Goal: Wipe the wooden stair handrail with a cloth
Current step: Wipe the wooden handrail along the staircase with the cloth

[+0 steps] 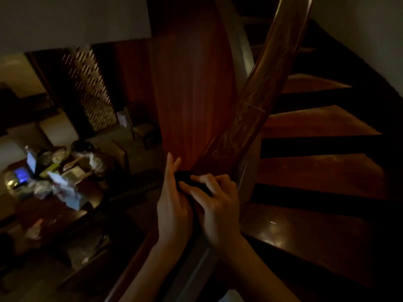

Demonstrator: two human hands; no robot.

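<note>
Two hands work a dark cloth [183,178] at the foot of a curving wooden handrail [261,101] in a dim stairwell.

The cloth sits bunched against the rail between both hands. The left hand [172,199] lies against its left side with fingers [169,168] nearly straight and pointing up; the right hand [218,205] curls its fingers [202,178] over the cloth, gripping it. Wooden stair treads [316,123] fan out to the right; a cluttered table [50,211] lies far below, left.

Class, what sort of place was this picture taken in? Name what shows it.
Probably a home's indoor staircase: a curved wooden handrail, wooden steps winding up, and a cluttered table below.
</note>
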